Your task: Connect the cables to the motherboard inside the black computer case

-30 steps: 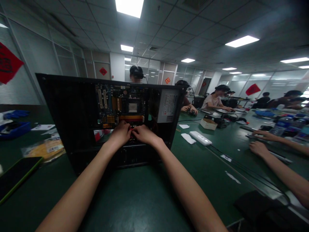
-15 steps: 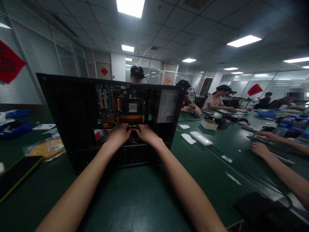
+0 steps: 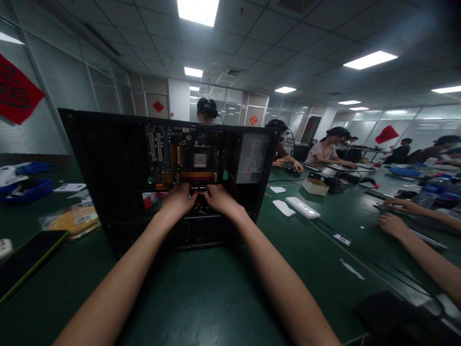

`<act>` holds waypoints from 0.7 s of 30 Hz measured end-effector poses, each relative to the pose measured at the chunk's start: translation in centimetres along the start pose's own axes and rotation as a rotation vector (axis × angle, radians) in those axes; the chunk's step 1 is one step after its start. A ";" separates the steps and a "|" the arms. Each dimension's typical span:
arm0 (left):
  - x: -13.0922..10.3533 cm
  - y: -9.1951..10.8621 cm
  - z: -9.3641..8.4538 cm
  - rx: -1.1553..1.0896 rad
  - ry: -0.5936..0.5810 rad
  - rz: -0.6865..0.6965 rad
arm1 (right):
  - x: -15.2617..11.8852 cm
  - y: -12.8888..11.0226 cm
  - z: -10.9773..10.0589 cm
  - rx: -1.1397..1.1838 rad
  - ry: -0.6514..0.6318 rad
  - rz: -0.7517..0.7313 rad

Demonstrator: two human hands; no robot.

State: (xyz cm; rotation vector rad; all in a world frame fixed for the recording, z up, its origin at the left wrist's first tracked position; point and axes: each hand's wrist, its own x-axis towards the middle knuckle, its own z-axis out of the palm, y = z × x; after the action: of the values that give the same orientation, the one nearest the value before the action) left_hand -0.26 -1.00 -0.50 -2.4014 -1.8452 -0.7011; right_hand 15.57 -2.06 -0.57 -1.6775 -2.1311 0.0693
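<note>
An open black computer case (image 3: 84,163) stands on the green table in front of me. Inside it are a motherboard (image 3: 169,150) with a square metal-topped chip (image 3: 200,160), orange memory slots (image 3: 198,177) and a silver power supply (image 3: 254,154) at the upper right. My left hand (image 3: 178,199) and my right hand (image 3: 220,198) reach into the case just below the slots, thumbs almost meeting. Both have curled, closed fingers. Some red and thin dark wires (image 3: 199,204) show between them. Whatever the fingertips pinch is hidden.
Left on the table (image 3: 173,293) lie a phone (image 3: 32,254), a yellow packet (image 3: 72,220) and a blue tray (image 3: 29,190). A white power strip (image 3: 302,207), scraps of paper and a small box (image 3: 315,186) lie right. Another person's hands (image 3: 394,223) work at the far right; others sit behind.
Both hands stay at the same spot in the case, with only slight finger movement. The whole view has shifted a little, so everything appears slightly further right.
</note>
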 end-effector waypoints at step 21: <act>1.5 -1.0 0.1 -0.211 -0.196 0.046 | 0.8 0.9 0.5 0.116 0.024 -0.045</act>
State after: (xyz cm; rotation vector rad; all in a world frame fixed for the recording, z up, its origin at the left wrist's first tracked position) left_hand -0.87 0.65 -0.30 -2.7264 -1.8609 -0.7139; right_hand 16.07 -0.98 -1.03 -1.5560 -2.1042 0.1548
